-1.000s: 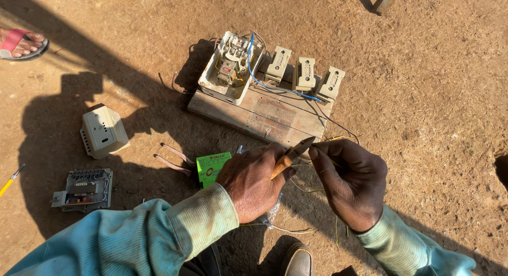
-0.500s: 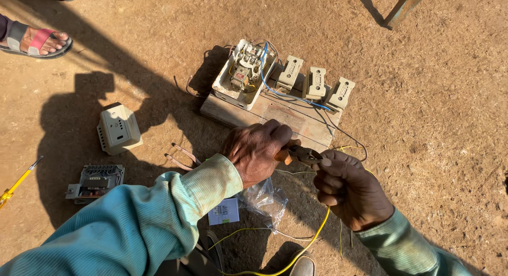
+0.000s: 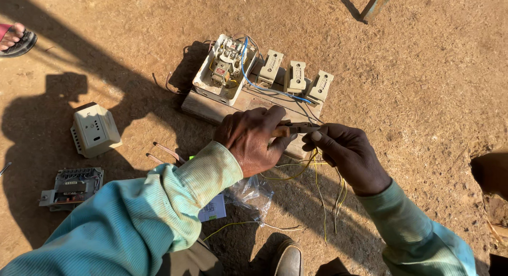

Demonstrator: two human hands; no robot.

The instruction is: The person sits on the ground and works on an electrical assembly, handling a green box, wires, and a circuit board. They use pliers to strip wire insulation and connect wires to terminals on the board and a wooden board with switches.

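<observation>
Clear plastic bag (image 3: 248,194) lying nearest, on the dirt. Left hand (image 3: 254,141) clenching around the handle of pliers (image 3: 293,129); right hand (image 3: 352,157) pinching yellow wires (image 3: 317,173) at the plier tip. Wooden board (image 3: 211,109) sitting just beyond, carrying an open switch box (image 3: 225,70) and three cream switches (image 3: 295,77).

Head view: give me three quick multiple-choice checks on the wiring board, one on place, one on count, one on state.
1. Where is the open switch box on the wooden board?
A left end B right end C off it
2. How many small cream fittings stand beside it?
A two B three C five
3. What does the left hand do?
A lies flat B grips a tool C holds a cup

A: the box sits at the left end. B: three in a row. B: fingers wrap the pliers, meeting the right hand.
</observation>
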